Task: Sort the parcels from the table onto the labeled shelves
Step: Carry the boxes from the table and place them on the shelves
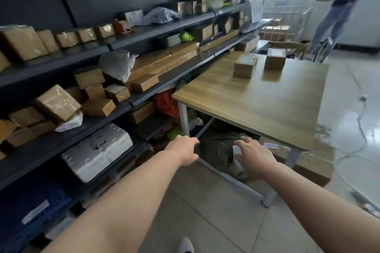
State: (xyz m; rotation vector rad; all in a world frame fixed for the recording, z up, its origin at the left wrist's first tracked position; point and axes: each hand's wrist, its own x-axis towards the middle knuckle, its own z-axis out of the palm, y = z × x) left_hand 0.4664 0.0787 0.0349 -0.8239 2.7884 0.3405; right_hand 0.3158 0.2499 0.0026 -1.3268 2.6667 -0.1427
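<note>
A: In the head view, your left hand (186,150) is empty, fingers loosely curled around nothing, reaching out in front of the near edge of the table (257,96). Your right hand (254,155) has its fingers spread, and something small and white shows under them; I cannot tell whether you are gripping it or it just lies below.

B: Where are the parcels?

A: Two brown boxes are left at the far end of the table: the left box (245,66) and the right box (275,58), near each other but apart. You are well short of both.

B: So how should you go about it?

A: Step closer along the shelves (115,45) before you reach. Take one box with both hands on opposite sides, turn its label up, read it, then match it to a shelf tag.

B: Any writing to read?

A: Nothing legible. The white bundle (96,151) on the lower shelf carries dark print, and a white sign (257,13) hangs at the far end, but both are too blurred.
</note>
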